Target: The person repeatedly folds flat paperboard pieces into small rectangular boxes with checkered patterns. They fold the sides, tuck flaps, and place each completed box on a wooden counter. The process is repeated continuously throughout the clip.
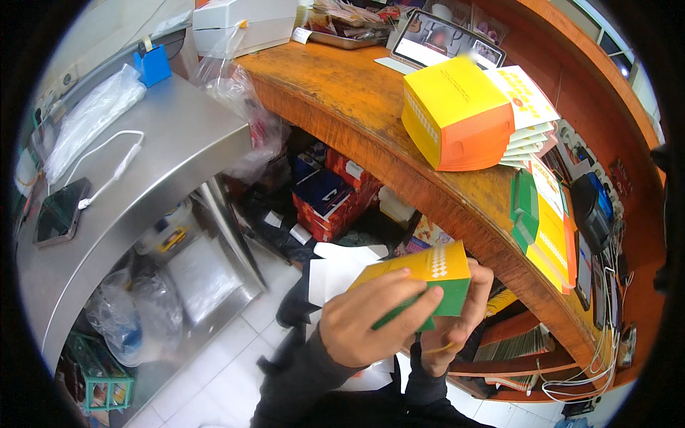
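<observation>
In front of my body I hold a yellow and green cardboard box (448, 265) with a white checkered pattern. Its white flaps (342, 269) stand out at the left end. My left hand (371, 321) is closed over the near side, its fingers lying across the yellow and green faces. Around the right end wraps my right hand (467, 314), partly hidden behind the box. A thin yellowish band (444, 348) shows by the base of the right hand. On the wooden desk beyond stands a stack of yellow and orange cardboard pieces (457, 114).
White printed cards (524, 100) and green and yellow cartons (546, 232) lie along the curved wooden desk (335, 107). A tablet (449, 39) leans at the back. To the left, a metal counter (178, 121) bears a phone (62, 212). Red boxes (332, 203) sit under the desk.
</observation>
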Motion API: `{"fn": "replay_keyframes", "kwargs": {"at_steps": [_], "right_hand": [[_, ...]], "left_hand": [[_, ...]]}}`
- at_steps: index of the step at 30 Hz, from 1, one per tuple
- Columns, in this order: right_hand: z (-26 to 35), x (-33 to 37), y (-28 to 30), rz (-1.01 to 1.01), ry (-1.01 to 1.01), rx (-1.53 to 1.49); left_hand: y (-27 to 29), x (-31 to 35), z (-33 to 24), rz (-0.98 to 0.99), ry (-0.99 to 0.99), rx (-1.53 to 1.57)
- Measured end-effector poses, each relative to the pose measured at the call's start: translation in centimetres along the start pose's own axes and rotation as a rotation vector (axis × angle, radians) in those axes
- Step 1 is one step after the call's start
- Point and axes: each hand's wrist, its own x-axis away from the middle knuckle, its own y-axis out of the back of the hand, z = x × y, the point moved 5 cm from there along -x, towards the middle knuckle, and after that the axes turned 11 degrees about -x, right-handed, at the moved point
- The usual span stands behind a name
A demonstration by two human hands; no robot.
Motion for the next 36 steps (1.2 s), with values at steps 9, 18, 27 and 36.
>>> {"fn": "replay_keyframes", "kwargs": {"at_steps": [9,18,27,36], "right_hand": [[0.5,-0.3,0.6,-0.159,0.074,-0.057],[-0.3,0.2,-0.4,0.123,-0.07,0.024],[-1.0,0.6,0.8,0.04,-0.215,-0.089],[-0.3,0.0,0.6,0.003,-0.136,0.128]], "left_hand": [[0.8,0.3,1.1,-0.181,0.177,0.377],[1.0,0.1,2.7,-0.173,0.339,0.495],[0.5,-0.3,2.0,-0.146,0.353,0.45],[0.8,-0.3,2.0,0.113,0.253,0.465]]}}
